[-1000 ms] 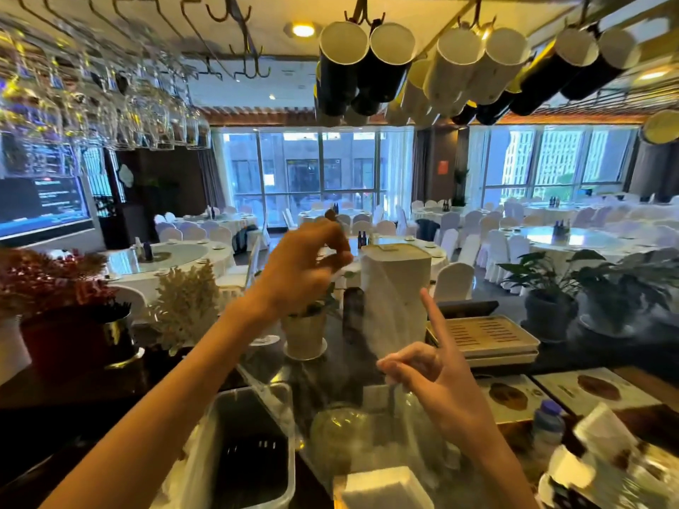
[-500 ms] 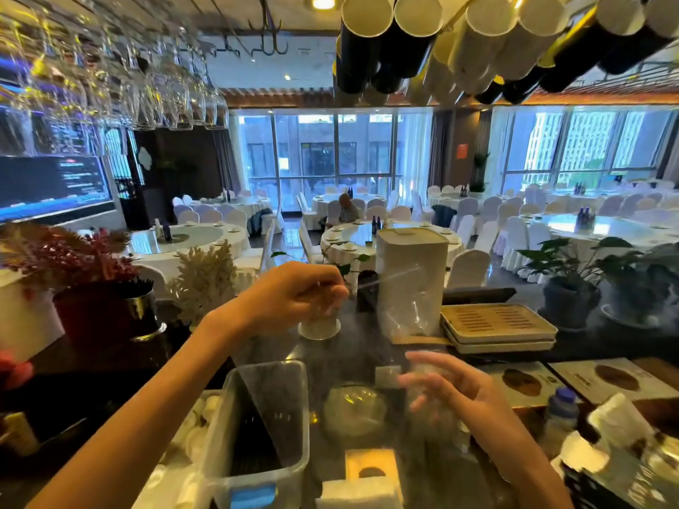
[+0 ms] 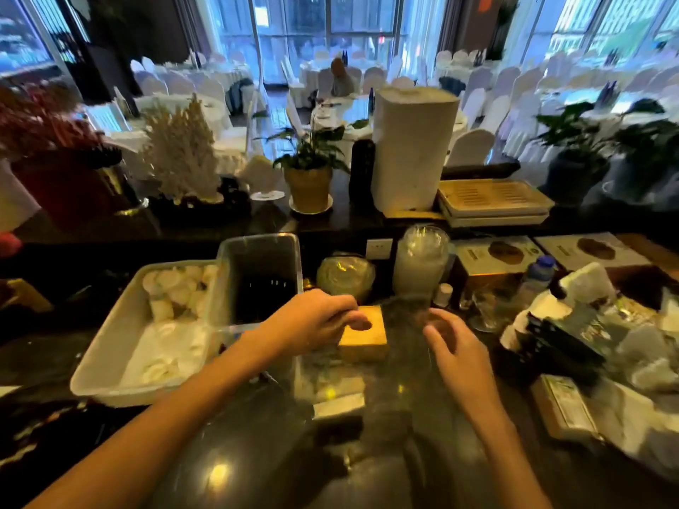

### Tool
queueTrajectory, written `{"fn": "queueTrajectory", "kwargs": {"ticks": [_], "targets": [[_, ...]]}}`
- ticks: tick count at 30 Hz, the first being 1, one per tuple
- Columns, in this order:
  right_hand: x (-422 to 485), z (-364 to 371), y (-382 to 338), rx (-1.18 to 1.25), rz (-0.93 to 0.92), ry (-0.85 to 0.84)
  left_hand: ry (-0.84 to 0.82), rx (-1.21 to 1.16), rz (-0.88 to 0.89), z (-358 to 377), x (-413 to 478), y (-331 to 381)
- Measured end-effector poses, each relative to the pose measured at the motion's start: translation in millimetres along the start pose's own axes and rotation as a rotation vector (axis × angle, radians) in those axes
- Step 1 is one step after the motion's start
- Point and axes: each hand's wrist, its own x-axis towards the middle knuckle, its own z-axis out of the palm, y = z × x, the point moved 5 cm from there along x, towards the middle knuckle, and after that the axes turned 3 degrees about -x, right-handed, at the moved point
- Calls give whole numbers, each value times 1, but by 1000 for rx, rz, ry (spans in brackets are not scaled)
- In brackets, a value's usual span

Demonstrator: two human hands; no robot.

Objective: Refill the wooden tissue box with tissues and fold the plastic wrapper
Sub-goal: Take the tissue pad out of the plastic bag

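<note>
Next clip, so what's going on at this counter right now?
A person is working over a dark counter with bare hands. The left hand is closed in a pinch beside the wooden tissue box, apparently gripping the edge of a clear plastic wrapper. The right hand is open behind that film. The wrapper is blurred, so its folds cannot be judged. No tissue shows through the box's round hole.

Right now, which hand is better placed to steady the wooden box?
Left, probably. The left hand already sits at the wooden box, fingers by its round top hole. The right hand hovers beside it behind the blurred clear plastic wrapper; whether it grips the wrapper is unclear.
</note>
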Motion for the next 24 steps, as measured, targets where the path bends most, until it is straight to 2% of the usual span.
{"fn": "queueTrajectory", "kwargs": {"ticks": [1, 3, 4, 5, 7, 8, 11, 15, 16, 18, 20, 24], "targets": [[-8, -2, 0, -3, -13, 112, -29, 11, -44, 14, 0, -6], [-26, -3, -13, 55, -221, 259, -65, 36, -96, 33, -1, -15], [-35, 3, -24, 54, -354, 228, -70, 10, -111, 38, -2, -17], [-43, 12, -35, 21, -465, 129, -76, -33, -118, 41, -3, -19], [-53, 35, -52, -196, -614, -95, -82, -93, -107, 45, -7, -22], [-55, 45, -56, -307, -660, -155, -85, -111, -106, 46, -9, -23], [-53, 61, -60, -417, -670, -234, -77, -184, -143, 45, -18, -32], [-42, 66, -61, -630, -690, -235, -131, -354, -251, 41, -34, -43], [-40, 65, -63, -692, -718, -230, -143, -306, -263, 41, -38, -46], [-38, 60, -68, -733, -773, -250, -113, -54, -228, 39, -43, -47], [-40, 54, -72, -718, -806, -337, -42, 135, -172, 31, -43, -41], [-60, 39, -73, -712, -877, -501, 27, 277, -135, 16, -42, -27]]}}
